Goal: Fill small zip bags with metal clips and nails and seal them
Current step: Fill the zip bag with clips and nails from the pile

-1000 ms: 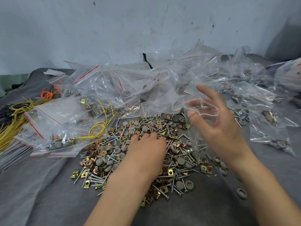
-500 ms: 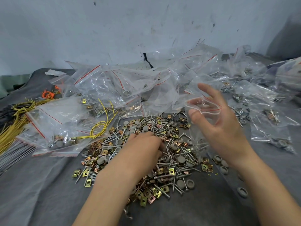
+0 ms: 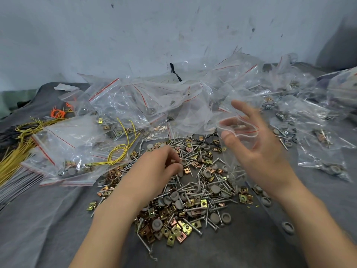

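Along the left edge of the grey cloth (image 3: 48, 219) we saw thin yellow wires (image 3: 17, 151), then crinkled clear filled bags (image 3: 77, 147) with red zip strips. Our left hand (image 3: 154, 171) rested on the loose pile (image 3: 193, 202) of brassy folded clips, slim threaded nails and round grey caps at the cloth's middle. Its fingers were curled together, pinching into the pile; which piece, we could not tell. Just right, our right hand (image 3: 258, 153) held a limp transparent zip bag (image 3: 239, 132) above the pile, thumb and spread fingers pinching its mouth open.
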{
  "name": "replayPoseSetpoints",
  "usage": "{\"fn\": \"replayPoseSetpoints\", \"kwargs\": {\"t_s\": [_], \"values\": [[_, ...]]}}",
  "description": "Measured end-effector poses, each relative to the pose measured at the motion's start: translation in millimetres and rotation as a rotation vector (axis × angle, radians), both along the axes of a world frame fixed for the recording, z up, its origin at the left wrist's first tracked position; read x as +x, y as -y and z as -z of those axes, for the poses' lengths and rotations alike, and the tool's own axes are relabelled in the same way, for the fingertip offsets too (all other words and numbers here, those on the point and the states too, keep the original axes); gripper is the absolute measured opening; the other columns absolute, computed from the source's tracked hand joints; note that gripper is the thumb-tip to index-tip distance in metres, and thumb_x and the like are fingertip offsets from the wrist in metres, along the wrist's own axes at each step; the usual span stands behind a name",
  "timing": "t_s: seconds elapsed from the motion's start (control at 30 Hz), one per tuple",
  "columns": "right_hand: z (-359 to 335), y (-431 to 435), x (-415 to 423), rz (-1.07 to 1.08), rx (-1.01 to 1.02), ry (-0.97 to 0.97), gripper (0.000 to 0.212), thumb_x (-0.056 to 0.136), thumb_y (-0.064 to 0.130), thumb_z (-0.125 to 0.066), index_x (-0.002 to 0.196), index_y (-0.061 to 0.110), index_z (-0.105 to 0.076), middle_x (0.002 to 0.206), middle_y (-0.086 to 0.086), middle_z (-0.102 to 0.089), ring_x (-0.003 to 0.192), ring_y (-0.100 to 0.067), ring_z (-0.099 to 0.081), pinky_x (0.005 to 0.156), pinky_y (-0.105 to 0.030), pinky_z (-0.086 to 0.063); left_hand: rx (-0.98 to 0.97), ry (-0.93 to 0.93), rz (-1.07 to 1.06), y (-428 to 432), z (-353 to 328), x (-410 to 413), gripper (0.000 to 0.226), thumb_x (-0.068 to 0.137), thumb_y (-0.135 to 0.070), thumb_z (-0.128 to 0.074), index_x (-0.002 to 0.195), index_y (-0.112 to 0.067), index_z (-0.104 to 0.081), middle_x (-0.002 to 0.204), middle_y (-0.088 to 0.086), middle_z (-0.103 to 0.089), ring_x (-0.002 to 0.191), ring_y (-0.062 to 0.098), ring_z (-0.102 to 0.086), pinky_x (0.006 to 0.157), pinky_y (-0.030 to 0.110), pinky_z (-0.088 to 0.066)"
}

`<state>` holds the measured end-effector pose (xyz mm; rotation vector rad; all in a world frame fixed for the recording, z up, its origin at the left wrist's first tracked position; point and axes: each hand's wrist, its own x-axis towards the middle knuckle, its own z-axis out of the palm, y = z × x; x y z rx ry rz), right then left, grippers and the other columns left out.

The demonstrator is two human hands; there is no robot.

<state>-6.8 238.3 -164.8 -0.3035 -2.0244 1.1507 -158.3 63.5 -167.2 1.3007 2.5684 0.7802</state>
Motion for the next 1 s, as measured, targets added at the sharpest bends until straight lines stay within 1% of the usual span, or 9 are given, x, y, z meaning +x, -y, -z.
{"fn": "replayPoseSetpoints", "kwargs": {"t_s": [0.1, 0.17, 0.27, 0.33, 0.4, 0.53, 0.63, 0.8, 1.0], "values": [[1, 5, -3, -0.016, 0.006, 0.023, 0.051, 0.094, 0.025, -0.067, 0.138, 0.038, -0.046, 0.109, 0.015, -0.067, 0.104, 0.008, -0.060, 0.081, 0.000, -0.040, 0.070, 0.031, -0.010, -1, 1, -1, 0.005, 0.092, -0.040, -0.064, 0.088, -0.038, -0.061, 0.081, -0.015, -0.063, 0.072, -0.001, -0.057, 0.061, 0.019, -0.040], [1, 9, -5, -0.038, 0.010, 0.040, 0.051, 0.094, 0.025, -0.066, 0.140, 0.035, -0.046, 0.111, 0.013, -0.066, 0.104, 0.006, -0.059, 0.080, 0.000, -0.041, 0.142, 0.041, -0.012, -3, -1, -2, 0.004, 0.092, -0.040, -0.063, 0.089, -0.042, -0.064, 0.085, -0.016, -0.064, 0.073, -0.006, -0.057, 0.061, 0.012, -0.037], [2, 14, -7, -0.064, 0.028, 0.060, 0.052, 0.094, 0.024, -0.066, 0.141, 0.033, -0.046, 0.110, 0.015, -0.065, 0.103, 0.004, -0.060, 0.080, -0.001, -0.042, 0.254, 0.041, -0.015, -4, -4, -4, 0.022, 0.099, -0.032, -0.054, 0.117, -0.034, -0.067, 0.101, -0.013, -0.061, 0.081, -0.008, -0.055, 0.068, 0.006, -0.038], [2, 16, -9, -0.073, 0.048, 0.070, 0.054, 0.093, 0.026, -0.067, 0.142, 0.033, -0.045, 0.107, 0.016, -0.065, 0.103, 0.002, -0.061, 0.082, -0.003, -0.042, 0.326, 0.078, -0.018, -5, -9, -2, 0.029, 0.102, -0.027, -0.049, 0.128, -0.027, -0.063, 0.097, -0.012, -0.056, 0.080, -0.005, -0.053, 0.070, 0.008, -0.037], [3, 17, -10, -0.075, 0.073, 0.081, 0.058, 0.090, 0.034, -0.066, 0.143, 0.034, -0.043, 0.108, 0.020, -0.063, 0.102, 0.000, -0.062, 0.085, -0.007, -0.045, 0.431, 0.110, -0.012, -6, -16, 2, 0.028, 0.102, -0.022, -0.049, 0.125, -0.027, -0.065, 0.085, -0.012, -0.053, 0.071, -0.004, -0.051, 0.064, 0.010, -0.036], [4, 17, -11, -0.074, 0.096, 0.080, 0.062, 0.088, 0.038, -0.067, 0.144, 0.037, -0.041, 0.109, 0.014, -0.065, 0.101, -0.003, -0.065, 0.084, -0.015, -0.051, 0.625, 0.179, 0.056, -8, -39, 11, 0.017, 0.095, -0.022, -0.063, 0.102, -0.035, -0.072, 0.074, -0.021, -0.063, 0.063, -0.004, -0.052, 0.060, 0.007, -0.039], [5, 17, -12, -0.069, 0.119, 0.081, 0.064, 0.088, 0.039, -0.068, 0.145, 0.039, -0.038, 0.111, 0.014, -0.065, 0.102, -0.003, -0.065, 0.084, -0.018, -0.052, 0.643, 0.177, 0.131, -12, -48, 19, 0.011, 0.093, -0.023, -0.068, 0.098, -0.032, -0.073, 0.077, -0.021, -0.066, 0.063, -0.004, -0.054, 0.060, 0.010, -0.040], [6, 17, -12, -0.061, 0.126, 0.094, 0.066, 0.085, 0.043, -0.068, 0.143, 0.045, -0.037, 0.112, 0.020, -0.062, 0.103, 0.000, -0.065, 0.085, -0.015, -0.050, 0.518, 0.039, 0.191, -24, -49, 30, 0.020, 0.095, -0.022, -0.064, 0.113, -0.029, -0.070, 0.091, -0.019, -0.065, 0.079, -0.006, -0.059, 0.070, 0.007, -0.040], [6, 16, -11, -0.068, 0.117, 0.078, 0.063, 0.090, 0.035, -0.070, 0.145, 0.042, -0.038, 0.110, 0.018, -0.063, 0.103, -0.003, -0.065, 0.085, -0.019, -0.051, 0.574, 0.086, 0.192, -22, -45, 23, 0.023, 0.098, -0.024, -0.060, 0.117, -0.035, -0.065, 0.092, -0.023, -0.064, 0.081, -0.003, -0.061, 0.066, 0.010, -0.045]]}}
